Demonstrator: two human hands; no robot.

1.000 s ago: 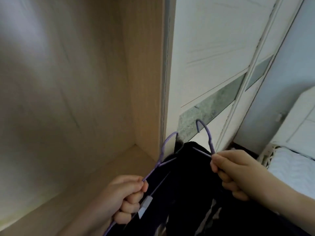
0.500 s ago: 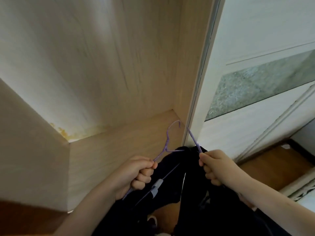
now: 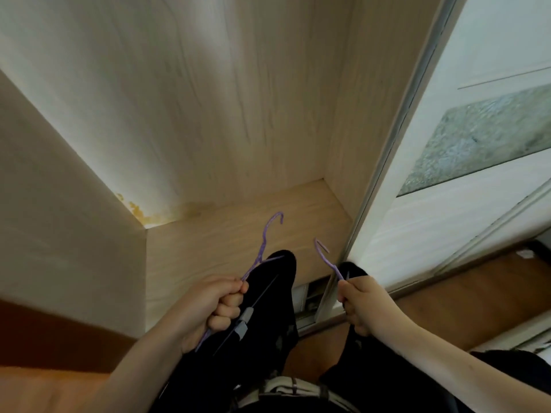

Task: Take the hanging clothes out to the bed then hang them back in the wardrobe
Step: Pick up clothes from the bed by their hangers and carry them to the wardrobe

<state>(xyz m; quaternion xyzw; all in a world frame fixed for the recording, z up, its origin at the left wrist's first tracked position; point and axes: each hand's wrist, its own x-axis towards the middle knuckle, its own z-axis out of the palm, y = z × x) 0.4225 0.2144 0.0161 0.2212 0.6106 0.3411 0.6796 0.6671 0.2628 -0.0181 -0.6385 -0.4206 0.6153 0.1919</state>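
Two hands are held in front of an open wardrobe, each curled round a thin purple wire hanger. The left hand grips the left hanger along its sloping arm, and a black garment of soft, matte cloth hangs from it, with a small grey tag just beside the knuckles. The right hand holds the right hanger by its stem just below the hook, and a second black garment drops beneath the fist. Both hooks point up and away from the hands, apart from each other.

Beyond the hands lies the wardrobe's base board, pale wood-grain laminate, flat and smooth. Its back panel has the same grain, with a yellowish stain in the far corner beyond the left hand. To the right of the right hand stands a white sliding door with a mottled grey-green glass strip. Brown wooden flooring runs under it.
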